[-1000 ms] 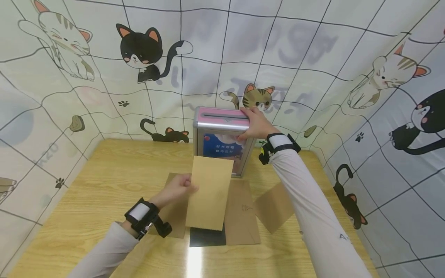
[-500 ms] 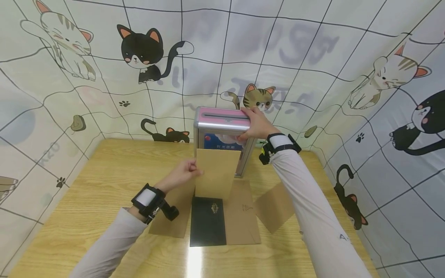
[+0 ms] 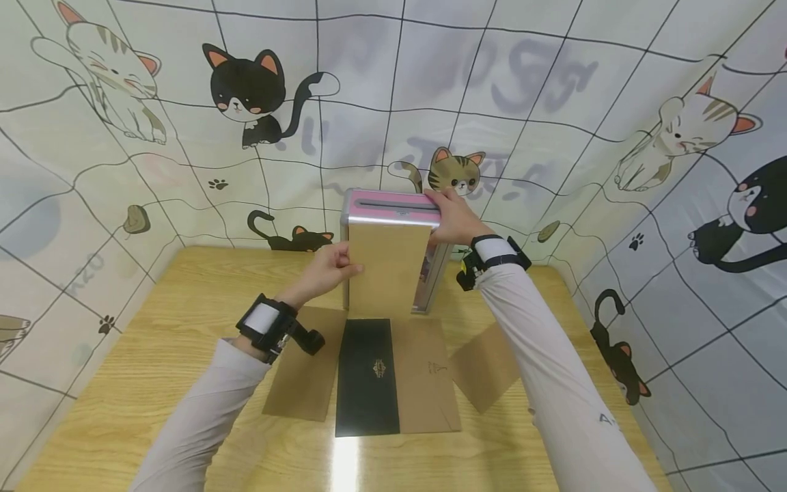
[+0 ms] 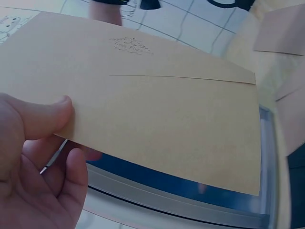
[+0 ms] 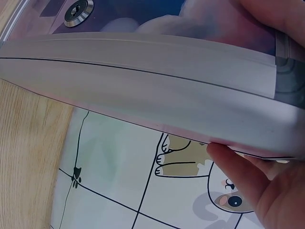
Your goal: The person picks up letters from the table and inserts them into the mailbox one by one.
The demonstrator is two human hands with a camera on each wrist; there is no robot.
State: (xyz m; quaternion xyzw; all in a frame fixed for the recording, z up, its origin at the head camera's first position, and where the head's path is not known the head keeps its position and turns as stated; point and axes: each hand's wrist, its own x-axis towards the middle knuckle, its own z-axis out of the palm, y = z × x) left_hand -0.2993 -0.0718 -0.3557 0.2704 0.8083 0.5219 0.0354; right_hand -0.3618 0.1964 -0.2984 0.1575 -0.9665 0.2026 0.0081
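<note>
My left hand point(image 3: 326, 272) pinches a tan paper envelope point(image 3: 389, 273) by its left edge, thumb on the near face. The envelope stands upright before a silver-framed letter box point(image 3: 393, 212) and covers most of its front. Small print and a flap line mark the envelope point(image 4: 157, 109) in the left wrist view. At the box's top right corner, my right hand point(image 3: 456, 217) grips the frame. The pink lid has a long slot point(image 3: 393, 203). In the right wrist view a key lock point(image 5: 78, 13) shows on the box.
A dark envelope point(image 3: 367, 383) with a gold emblem lies on the wooden table point(image 3: 203, 307) in front of the box. Brown envelopes lie on both sides of it, one to the left point(image 3: 304, 372). A brown square point(image 3: 486, 369) lies farther right. A cat-print cloth wall point(image 3: 356, 130) stands behind.
My left hand has raised the tan envelope up and away from me, from above the dark envelope to the box's front. The dark envelope is now uncovered. My right hand stays on the box.
</note>
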